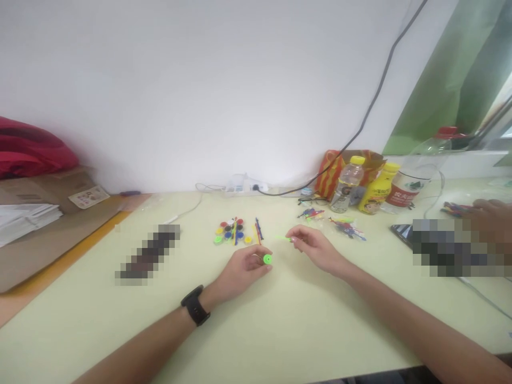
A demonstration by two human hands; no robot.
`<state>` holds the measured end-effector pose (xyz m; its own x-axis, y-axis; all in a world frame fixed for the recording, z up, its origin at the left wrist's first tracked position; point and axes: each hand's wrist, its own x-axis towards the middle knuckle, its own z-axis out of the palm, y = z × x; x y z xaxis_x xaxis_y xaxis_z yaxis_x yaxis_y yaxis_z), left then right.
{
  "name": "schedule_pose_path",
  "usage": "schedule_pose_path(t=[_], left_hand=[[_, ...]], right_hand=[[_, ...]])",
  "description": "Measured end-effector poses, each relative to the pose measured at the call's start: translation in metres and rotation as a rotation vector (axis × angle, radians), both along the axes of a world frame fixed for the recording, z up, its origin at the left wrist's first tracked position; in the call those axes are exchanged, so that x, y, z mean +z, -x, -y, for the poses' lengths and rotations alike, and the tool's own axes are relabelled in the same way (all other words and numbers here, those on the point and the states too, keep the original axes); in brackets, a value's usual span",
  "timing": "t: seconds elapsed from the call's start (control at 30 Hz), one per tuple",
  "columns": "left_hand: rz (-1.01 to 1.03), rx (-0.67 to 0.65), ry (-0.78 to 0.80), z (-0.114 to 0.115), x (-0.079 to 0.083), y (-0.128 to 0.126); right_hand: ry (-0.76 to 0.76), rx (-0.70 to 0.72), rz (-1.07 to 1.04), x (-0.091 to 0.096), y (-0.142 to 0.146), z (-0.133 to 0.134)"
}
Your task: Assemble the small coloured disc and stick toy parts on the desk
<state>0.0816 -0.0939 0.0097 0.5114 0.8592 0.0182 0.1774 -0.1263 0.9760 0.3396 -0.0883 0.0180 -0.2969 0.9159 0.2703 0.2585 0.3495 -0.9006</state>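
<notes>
Left hand (pixel 244 268): disc (pixel 268 259); right hand (pixel 316 248): stick (pixel 285 238)

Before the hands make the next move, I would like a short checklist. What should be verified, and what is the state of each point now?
1. The left hand has the green disc pinched at its fingertips: ok.
2. The right hand holds the light green stick between its fingertips: ok.
3. Stick and disc are apart, not touching: ok.
4. The stick end lines up with a hole in the disc: cannot tell, too small and blurred.
5. The pile of coloured discs and sticks lies on the table just beyond the left hand: ok.
6. Another person's hand is far to the right, apart from both hands: ok.
</notes>
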Motion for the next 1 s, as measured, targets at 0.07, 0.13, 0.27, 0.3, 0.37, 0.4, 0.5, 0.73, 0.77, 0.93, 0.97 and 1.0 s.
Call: schedule_pose_path(t=[0.07,0.13,0.27,0.3,0.37,0.4,0.5,0.73,0.77,0.93,0.97,1.0], left_hand=[[0.016,-0.010,0.007,-0.001,-0.001,0.000],[0.039,-0.024,0.010,-0.001,-0.002,-0.001],[0.044,-0.035,-0.060,0.000,0.001,-0.003],[0.035,-0.040,-0.084,0.001,0.003,-0.003],[0.017,-0.050,-0.115,0.001,0.005,-0.004],[0.010,-0.052,-0.124,0.001,0.006,-0.004],[0.016,-0.036,-0.145,0.000,0.006,-0.005],[0.004,-0.014,-0.205,0.000,-0.002,-0.007],[-0.002,-0.006,-0.215,0.000,-0.004,-0.007],[-0.054,-0.012,-0.270,-0.001,-0.007,-0.006],[-0.062,-0.015,-0.279,-0.001,-0.007,-0.006],[-0.068,-0.017,-0.288,-0.001,-0.006,-0.006]], right_hand=[[0.009,0.042,-0.026,-0.002,0.004,0.002],[0.014,0.088,-0.064,-0.005,0.009,0.005],[0.034,0.181,-0.110,-0.009,0.022,0.015],[0.035,0.190,-0.107,-0.011,0.025,0.017],[0.021,0.177,-0.094,-0.013,0.030,0.022],[0.001,0.160,-0.083,-0.015,0.032,0.023],[-0.091,0.101,-0.046,-0.019,0.033,0.026],[-0.246,0.046,0.062,-0.017,0.022,0.030],[-0.256,0.039,0.061,-0.017,0.021,0.030],[-0.264,0.045,0.062,-0.022,0.024,0.028],[-0.267,0.053,0.069,-0.024,0.025,0.027],[-0.275,0.060,0.079,-0.025,0.026,0.027]])
